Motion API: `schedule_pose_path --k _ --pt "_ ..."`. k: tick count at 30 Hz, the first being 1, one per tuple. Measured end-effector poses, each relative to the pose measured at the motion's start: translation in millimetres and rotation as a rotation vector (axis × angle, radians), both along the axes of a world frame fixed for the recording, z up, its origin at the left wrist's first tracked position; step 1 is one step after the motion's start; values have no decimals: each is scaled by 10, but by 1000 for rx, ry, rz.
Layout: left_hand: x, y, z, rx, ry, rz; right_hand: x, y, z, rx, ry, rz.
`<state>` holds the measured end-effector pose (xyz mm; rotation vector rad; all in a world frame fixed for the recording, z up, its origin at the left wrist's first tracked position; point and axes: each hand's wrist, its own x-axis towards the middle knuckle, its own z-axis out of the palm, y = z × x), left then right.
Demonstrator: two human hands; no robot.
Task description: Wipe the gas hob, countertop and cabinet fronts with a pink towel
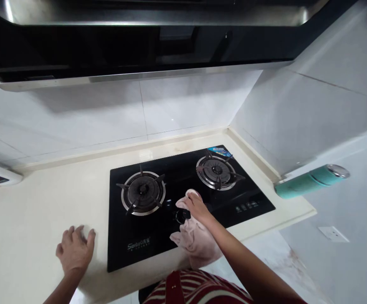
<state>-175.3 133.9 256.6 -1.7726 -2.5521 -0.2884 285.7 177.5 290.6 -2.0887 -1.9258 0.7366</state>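
A black glass gas stove [167,181] is set into the counter in front of me. My right hand [197,207] presses a pale pink cloth [199,242] onto the glass between the two burners, its fingers closed on the cloth. The rest of the cloth hangs down over the stove's front edge, beside a control knob [186,214]. My left hand [75,249] rests on the cream counter [44,202] left of the stove, fingers apart and slightly bent, holding nothing. The left burner [143,190] and right burner [217,169] both carry dark pan supports.
A black range hood [139,50] juts out low over the stove. On the counter's right end stands a turquoise bottle [310,181]. A white object with a dark panel [0,175] lies at the far left. Tiled walls [101,109] close off the back and right.
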Motion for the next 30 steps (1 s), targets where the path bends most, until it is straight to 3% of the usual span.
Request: schedule_pose_path --k 4,8,11,16,22,26,30 --pt "-5 1 -8 -10 0 10 -43 371 14 28 -154 49" --pt "0 -4 2 -6 -2 3 -27 385 94 17 -278 127" --pt "17 -10 17 -6 -2 -1 21 110 164 -1 -346 231" --pt "41 -14 32 17 6 -8 115 -596 199 -16 -384 350" --pt "13 -15 2 -4 14 -5 -85 -1190 -110 -62 -274 421" --pt "-21 -26 -42 1 19 -9 -535 -1074 -213 8 -202 633" --pt "-35 -36 -55 4 14 1 -923 -563 -148 60 -267 564"
